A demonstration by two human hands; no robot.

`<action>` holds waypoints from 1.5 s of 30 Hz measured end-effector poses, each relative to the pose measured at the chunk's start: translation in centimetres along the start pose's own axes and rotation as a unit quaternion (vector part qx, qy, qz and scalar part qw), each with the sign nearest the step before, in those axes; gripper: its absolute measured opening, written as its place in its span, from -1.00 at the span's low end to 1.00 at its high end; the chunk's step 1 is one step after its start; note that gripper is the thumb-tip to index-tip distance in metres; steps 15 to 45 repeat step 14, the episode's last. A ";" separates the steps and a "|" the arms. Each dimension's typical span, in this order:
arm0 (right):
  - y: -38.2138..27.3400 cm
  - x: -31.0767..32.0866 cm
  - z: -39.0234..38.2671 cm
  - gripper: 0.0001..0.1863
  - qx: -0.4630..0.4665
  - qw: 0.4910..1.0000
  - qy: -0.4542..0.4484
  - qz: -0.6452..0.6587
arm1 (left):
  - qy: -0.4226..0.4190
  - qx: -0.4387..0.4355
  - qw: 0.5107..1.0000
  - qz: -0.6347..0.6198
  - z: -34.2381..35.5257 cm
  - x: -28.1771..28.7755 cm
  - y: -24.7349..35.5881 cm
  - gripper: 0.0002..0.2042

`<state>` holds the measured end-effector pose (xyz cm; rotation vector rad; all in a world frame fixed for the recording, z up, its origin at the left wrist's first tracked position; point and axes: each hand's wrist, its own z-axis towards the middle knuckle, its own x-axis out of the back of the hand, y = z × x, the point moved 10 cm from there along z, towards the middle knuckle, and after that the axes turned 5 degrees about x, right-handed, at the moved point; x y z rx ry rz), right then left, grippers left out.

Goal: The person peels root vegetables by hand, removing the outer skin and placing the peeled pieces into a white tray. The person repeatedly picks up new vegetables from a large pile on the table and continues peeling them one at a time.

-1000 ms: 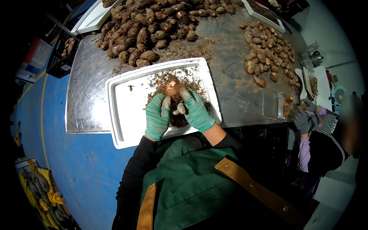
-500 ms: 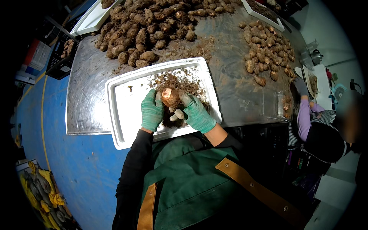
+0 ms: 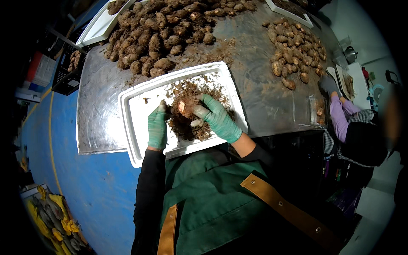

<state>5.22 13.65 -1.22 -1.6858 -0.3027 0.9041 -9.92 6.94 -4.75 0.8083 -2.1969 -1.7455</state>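
Observation:
A brown, hairy taro corm (image 3: 185,108) with a pale cut patch is held over the white tray (image 3: 127,136). My right hand (image 3: 219,121), in a green glove with pale, dirty fingertips, grips the corm from its right side. My left hand (image 3: 157,129), gloved alike, is just left of the corm with its fingers drawn together. Dark fibre shows by its fingertips, but what they pinch is hidden. Loose brown fibres and peelings (image 3: 202,134) lie in the tray beneath both hands.
On the metal table (image 3: 259,95), a large heap of hairy corms (image 3: 155,42) sits at the far left. Cleaner corms (image 3: 293,53) are piled at the right. Another white tray (image 3: 95,29) stands far left. A co-worker's purple sleeve (image 3: 338,117) reaches in at the right edge.
My left hand has drawn slightly left, off the corm's side, and its fingers have closed up. The right hand keeps the corm, now turned, with its cut patch partly covered.

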 end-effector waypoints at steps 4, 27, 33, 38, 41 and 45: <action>-1.7 0.3 0.5 -0.44 0.105 0.980 -0.005 -0.171 | -0.133 -0.018 0.991 -0.011 -2.3 -4.0 3.7 -0.46; -0.7 2.5 1.5 -0.71 0.106 0.985 0.129 -0.048 | -0.054 -0.061 0.995 -0.063 -3.3 -4.2 3.6 -0.36; -0.7 2.5 1.5 -0.71 0.106 0.985 0.129 -0.048 | -0.054 -0.061 0.995 -0.063 -3.3 -4.2 3.6 -0.36; -0.7 2.5 1.5 -0.71 0.106 0.985 0.129 -0.048 | -0.054 -0.061 0.995 -0.063 -3.3 -4.2 3.6 -0.36; -0.7 2.5 1.5 -0.71 0.106 0.985 0.129 -0.048 | -0.054 -0.061 0.995 -0.063 -3.3 -4.2 3.6 -0.36; -0.7 2.5 1.5 -0.71 0.106 0.985 0.129 -0.048 | -0.054 -0.061 0.995 -0.063 -3.3 -4.2 3.6 -0.36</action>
